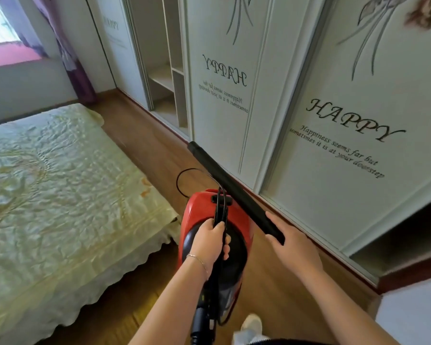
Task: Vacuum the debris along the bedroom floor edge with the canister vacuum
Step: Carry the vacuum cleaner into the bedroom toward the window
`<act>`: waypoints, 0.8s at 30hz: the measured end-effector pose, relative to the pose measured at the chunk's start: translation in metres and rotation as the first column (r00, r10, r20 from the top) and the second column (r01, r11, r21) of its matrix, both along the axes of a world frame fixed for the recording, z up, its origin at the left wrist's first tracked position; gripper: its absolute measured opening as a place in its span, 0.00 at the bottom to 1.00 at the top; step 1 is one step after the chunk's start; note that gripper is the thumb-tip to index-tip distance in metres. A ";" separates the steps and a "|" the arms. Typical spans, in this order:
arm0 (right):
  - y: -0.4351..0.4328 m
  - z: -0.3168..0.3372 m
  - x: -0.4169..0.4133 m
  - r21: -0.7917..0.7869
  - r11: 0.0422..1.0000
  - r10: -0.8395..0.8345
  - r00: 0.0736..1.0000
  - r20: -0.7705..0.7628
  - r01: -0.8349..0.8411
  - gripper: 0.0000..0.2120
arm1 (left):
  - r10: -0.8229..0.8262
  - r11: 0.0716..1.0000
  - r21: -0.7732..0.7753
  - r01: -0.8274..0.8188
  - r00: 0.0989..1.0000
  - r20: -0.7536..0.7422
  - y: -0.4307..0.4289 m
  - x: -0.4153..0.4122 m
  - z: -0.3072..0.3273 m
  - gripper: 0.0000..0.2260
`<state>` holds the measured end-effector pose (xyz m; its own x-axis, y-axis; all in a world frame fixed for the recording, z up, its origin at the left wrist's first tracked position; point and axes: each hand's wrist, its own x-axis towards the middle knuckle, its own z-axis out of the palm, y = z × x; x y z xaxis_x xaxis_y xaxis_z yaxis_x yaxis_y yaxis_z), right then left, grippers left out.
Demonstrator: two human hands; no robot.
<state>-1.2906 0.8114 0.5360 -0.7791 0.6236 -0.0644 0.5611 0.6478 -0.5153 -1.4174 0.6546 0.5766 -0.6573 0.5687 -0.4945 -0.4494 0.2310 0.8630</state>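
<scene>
While left hand fingers clamp the canister vacuum handle and right hand fingers wrap the black tube, its tip is off the floor; edge vacuuming seemingly remains.

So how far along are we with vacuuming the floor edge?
Barely started: the left hand grips the red canister vacuum by its black handle and cord; the right hand holds the black plastic tube, its far end raised toward the white wardrobe doors, off the wooden floor. Still to do: lower the tube and run the whole edge. No debris is discernible.
</scene>
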 end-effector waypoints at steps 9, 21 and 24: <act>0.120 -0.030 -0.134 -0.087 0.994 0.064 0.996 -0.056 -0.069 0.26 | 0.065 0.996 -0.061 -0.065 0.998 -0.007 0.123 -0.123 -0.016 0.06; 0.280 0.003 -0.325 0.004 0.971 0.239 0.970 -0.049 -0.239 0.26 | 0.285 0.959 -0.001 -0.285 0.959 -0.011 0.262 -0.296 0.002 0.07; 0.300 -0.001 -0.379 0.003 0.952 0.305 0.951 -0.044 -0.305 0.26 | 0.336 0.942 -0.018 -0.336 0.942 -0.014 0.277 -0.337 -0.001 0.07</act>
<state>-1.6691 1.1117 0.5350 -0.9342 0.3557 -0.0282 0.3143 0.7828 -0.5371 -1.7543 0.9320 0.5758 -0.8136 0.3044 -0.4954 -0.4947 0.0851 0.8649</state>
